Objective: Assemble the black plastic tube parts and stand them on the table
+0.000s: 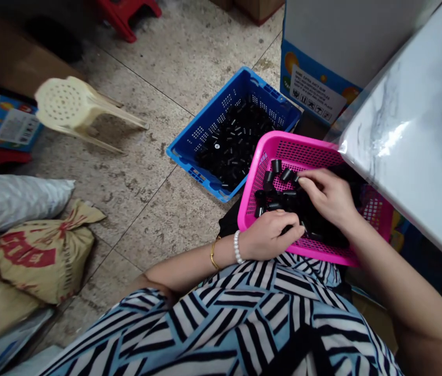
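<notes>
A pink plastic basket (271, 140) sits against my lap, with many short black cylindrical pieces (276, 166) lying loose in it. My left hand (271, 234) is over the basket's near left side, its fingers curled round a black piece that shows only in part. Deeper in the basket, my right hand (328, 196) pinches at a black cylinder (296, 179) between thumb and fingers. The fingertips of both hands are partly hidden, and my right hand covers part of the pile.
On the floor beyond the basket stands a blue crate (189, 137) of similar black pieces. A marbled white table (409, 125) juts in at right, bearing black objects. Further off are a printed carton (318, 68), a cream stool (64, 102) and tied sacks (48, 256).
</notes>
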Demonstrator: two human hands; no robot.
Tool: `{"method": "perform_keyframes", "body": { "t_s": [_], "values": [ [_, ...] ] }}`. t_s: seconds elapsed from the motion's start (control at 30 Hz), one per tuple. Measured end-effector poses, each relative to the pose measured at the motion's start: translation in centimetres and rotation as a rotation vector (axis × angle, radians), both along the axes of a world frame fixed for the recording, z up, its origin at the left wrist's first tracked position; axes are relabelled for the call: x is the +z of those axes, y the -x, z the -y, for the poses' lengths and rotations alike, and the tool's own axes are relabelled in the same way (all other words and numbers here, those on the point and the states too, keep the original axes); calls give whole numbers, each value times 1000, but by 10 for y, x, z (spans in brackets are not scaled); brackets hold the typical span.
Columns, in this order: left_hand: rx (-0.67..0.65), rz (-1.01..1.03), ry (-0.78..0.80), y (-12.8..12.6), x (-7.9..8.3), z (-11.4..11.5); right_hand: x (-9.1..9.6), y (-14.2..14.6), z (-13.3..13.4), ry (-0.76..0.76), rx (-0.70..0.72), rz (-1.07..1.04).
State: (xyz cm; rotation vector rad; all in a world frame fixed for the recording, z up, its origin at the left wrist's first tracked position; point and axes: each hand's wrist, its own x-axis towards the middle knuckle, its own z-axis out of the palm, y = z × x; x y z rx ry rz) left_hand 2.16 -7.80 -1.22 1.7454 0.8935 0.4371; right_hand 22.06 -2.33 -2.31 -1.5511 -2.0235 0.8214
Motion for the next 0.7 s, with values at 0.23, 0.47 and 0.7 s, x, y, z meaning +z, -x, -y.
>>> {"method": "perform_keyframes", "body": {
  "t_s": [0.23, 0.47, 0.7],
  "values": [
    [499, 0, -16, 8, 1, -5, -42, 18, -34, -34, 129, 314],
    [330, -18, -123, 11, -10, -7, 22, -7, 38, -147, 369, 146],
    [202, 79, -19, 12, -2, -3, -6, -13, -24, -50, 151, 307]
  ]
}}
